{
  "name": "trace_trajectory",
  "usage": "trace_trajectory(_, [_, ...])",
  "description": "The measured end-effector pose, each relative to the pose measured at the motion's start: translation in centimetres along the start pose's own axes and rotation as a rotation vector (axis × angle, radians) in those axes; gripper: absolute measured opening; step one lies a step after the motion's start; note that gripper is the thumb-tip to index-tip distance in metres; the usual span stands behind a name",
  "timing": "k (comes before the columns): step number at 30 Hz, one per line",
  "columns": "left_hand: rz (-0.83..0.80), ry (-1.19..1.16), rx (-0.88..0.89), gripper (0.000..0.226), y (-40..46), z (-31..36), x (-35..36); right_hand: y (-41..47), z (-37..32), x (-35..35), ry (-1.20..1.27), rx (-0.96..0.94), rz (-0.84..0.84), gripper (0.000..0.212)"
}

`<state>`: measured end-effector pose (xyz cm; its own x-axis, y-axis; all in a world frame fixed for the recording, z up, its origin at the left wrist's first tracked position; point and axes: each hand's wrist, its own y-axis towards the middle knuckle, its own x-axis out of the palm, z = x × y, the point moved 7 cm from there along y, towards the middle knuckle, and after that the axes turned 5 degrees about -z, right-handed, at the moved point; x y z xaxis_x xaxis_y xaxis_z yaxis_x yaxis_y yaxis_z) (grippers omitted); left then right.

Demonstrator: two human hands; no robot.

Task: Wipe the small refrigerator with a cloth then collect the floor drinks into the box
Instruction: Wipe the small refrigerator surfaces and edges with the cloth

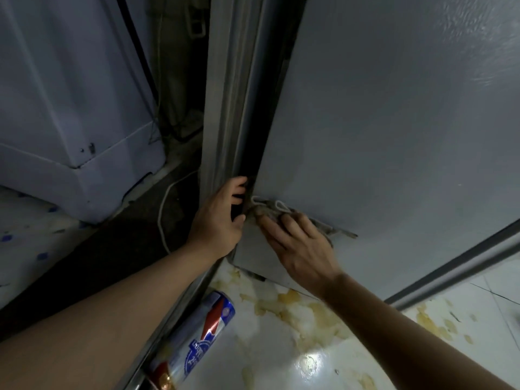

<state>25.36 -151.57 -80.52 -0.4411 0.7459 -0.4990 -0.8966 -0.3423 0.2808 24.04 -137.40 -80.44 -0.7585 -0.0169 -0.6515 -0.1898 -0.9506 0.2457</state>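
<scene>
The fridge stands at right, its door edge at centre. Against its lower near corner lies the cloth, under the right hand; the left hand rests just left, on the door edge. A can lies on the floor nearer, below the hands. A cabinet stands far left, a cable between it and the fridge.

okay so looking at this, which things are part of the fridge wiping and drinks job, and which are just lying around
Part of the job:
refrigerator
cloth, pressed on it by the right hand
left hand at the door edge
drink can lying on the floor

Just there:
white appliance
white cord
yellowish stains on the floor
</scene>
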Motion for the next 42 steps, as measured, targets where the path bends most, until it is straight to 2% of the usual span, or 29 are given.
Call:
trace_trajectory(5, [0.059, 0.002, -0.037, 0.066, -0.4, -1.3, -0.7, 2.7, 4.6, -3.4, 0.073, 0.226, 0.185, 0.046])
trace_trajectory(11, [0.059, -0.008, -0.098, 0.065, -1.4, -3.8, -0.3, 3.3, 2.6, -2.0, 0.030, 0.224, 0.232, 0.047])
trace_trajectory(16, [0.030, -0.005, -0.196, 0.064, -2.2, -6.4, 0.4, 1.9, -3.9, 3.4, -0.032, -0.021, 0.020, 0.051])
trace_trajectory(21, [0.002, 0.061, -0.185, 0.057, -2.8, -7.4, 0.4, 0.3, -9.0, 8.4, -0.006, -0.133, -0.233, 0.070])
trace_trajectory(25, [-0.032, 0.081, -0.180, 0.055, -3.0, -7.2, 1.0, 0.1, -10.8, 9.1, 0.074, -0.185, -0.317, 0.080])
trace_trajectory(29, [-0.032, 0.078, -0.173, 0.053, -2.8, -6.4, 1.6, -0.3, -7.6, 6.7, 0.058, -0.103, -0.218, 0.060])
trace_trajectory(34, [-0.030, 0.073, -0.209, 0.054, -2.4, -5.9, 2.8, -1.5, 0.3, 2.2, 0.097, 0.188, 0.128, 0.045])
trace_trajectory(36, [-0.047, 0.050, -0.212, 0.058, -2.2, -5.6, 3.8, -2.2, 1.4, 2.2, 0.128, 0.280, 0.198, 0.045])
trace_trajectory(38, [-0.055, 0.043, -0.207, 0.062, -2.0, -5.1, 4.6, -3.0, 0.0, 3.8, 0.120, 0.234, 0.142, 0.047])
trace_trajectory(42, [-0.023, 0.078, -0.234, 0.061, -1.8, -4.9, 5.0, -6.3, -5.4, 8.2, 0.066, -0.053, -0.181, 0.058])
